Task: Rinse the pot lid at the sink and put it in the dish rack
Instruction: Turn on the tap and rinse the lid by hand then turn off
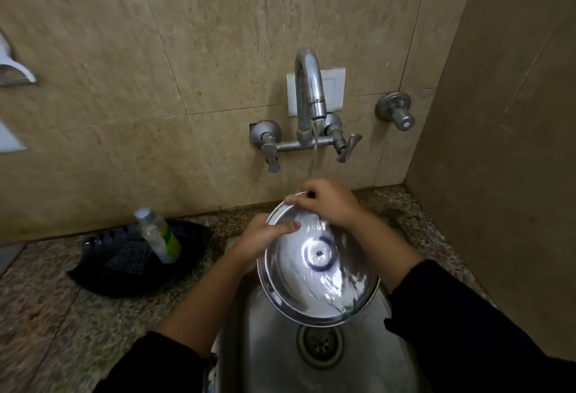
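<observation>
A round steel pot lid (314, 271) is held tilted over the steel sink (274, 358), its inner side facing me. Water from the wall tap (308, 93) runs down onto it and sheets across the surface. My left hand (265, 240) grips the lid's left rim, thumb lying on the inner face. My right hand (327, 202) pinches the top rim from behind the stream. The lid's outer side and knob are hidden. No dish rack is in sight.
A dark plastic tray (137, 261) with a clear bottle (159, 233) stands on the speckled stone counter left of the sink. The drain (319, 346) lies below the lid. A second valve (396, 110) is on the wall to the right, close to the corner wall.
</observation>
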`<action>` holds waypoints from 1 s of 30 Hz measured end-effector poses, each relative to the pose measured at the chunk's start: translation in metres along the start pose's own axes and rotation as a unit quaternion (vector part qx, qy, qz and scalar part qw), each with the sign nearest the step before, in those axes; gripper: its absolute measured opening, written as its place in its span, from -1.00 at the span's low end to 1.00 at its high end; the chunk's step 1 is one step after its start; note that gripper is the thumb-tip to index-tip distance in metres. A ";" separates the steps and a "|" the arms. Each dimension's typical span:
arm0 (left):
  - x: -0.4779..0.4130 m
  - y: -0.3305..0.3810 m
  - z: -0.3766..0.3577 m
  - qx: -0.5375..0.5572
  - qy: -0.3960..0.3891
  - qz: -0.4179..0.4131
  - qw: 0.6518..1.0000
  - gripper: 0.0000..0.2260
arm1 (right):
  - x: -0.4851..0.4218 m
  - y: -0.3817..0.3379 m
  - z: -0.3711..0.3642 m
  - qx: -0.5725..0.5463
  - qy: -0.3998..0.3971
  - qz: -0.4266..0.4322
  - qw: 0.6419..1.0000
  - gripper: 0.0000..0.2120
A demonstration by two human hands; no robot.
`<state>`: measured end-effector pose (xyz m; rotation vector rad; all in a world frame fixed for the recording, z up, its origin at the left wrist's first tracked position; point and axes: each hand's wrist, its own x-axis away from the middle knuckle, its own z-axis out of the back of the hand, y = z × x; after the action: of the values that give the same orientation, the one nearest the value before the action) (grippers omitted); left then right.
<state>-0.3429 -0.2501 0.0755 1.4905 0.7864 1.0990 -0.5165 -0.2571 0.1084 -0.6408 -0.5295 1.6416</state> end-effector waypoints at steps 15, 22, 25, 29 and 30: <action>0.001 -0.007 -0.009 0.015 0.077 -0.029 0.996 -0.82 | 0.001 0.012 -0.028 0.121 0.091 0.155 0.976 -0.79; 0.007 -0.012 -0.002 0.062 0.087 -0.014 0.994 -0.94 | 0.011 0.039 -0.008 -0.051 0.143 0.012 0.988 -0.79; 0.006 -0.011 -0.002 0.086 0.102 -0.016 0.991 -0.95 | 0.010 0.040 -0.012 0.011 0.185 0.011 0.983 -0.78; 0.004 -0.008 -0.015 -0.001 0.084 -0.070 0.994 -0.91 | 0.004 0.004 -0.030 0.126 0.061 0.182 0.973 -0.75; 0.005 -0.008 -0.017 -0.012 0.085 -0.083 0.993 -0.90 | 0.004 -0.001 -0.031 0.130 0.032 0.215 0.967 -0.75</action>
<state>-0.3566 -0.2378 0.0688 1.2991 0.9938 1.1149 -0.4953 -0.2532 0.0855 -0.6384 -0.1210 2.0472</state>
